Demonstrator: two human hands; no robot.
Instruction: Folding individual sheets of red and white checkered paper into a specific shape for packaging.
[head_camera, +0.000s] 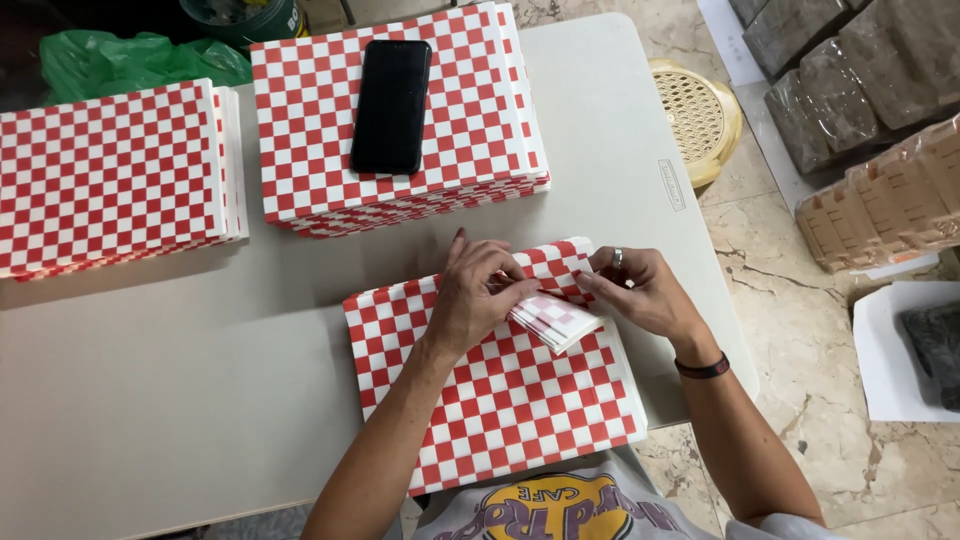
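A stack of red-and-white checkered paper sheets (510, 400) lies at the near edge of the grey table (180, 370). On top of it is a small folded bundle of the same paper (555, 318). My left hand (475, 295) presses on the bundle's left side with curled fingers. My right hand (640, 290), wearing a ring and a dark wristband, pinches the bundle's right corner.
Two taller stacks of checkered paper sit at the back: one at far left (110, 170), one in the middle (400, 110) with a black phone (392, 105) on it. A green plastic bag (130, 60) lies behind. A yellow woven stool (695, 115) and wrapped packages (880, 190) are on the floor right.
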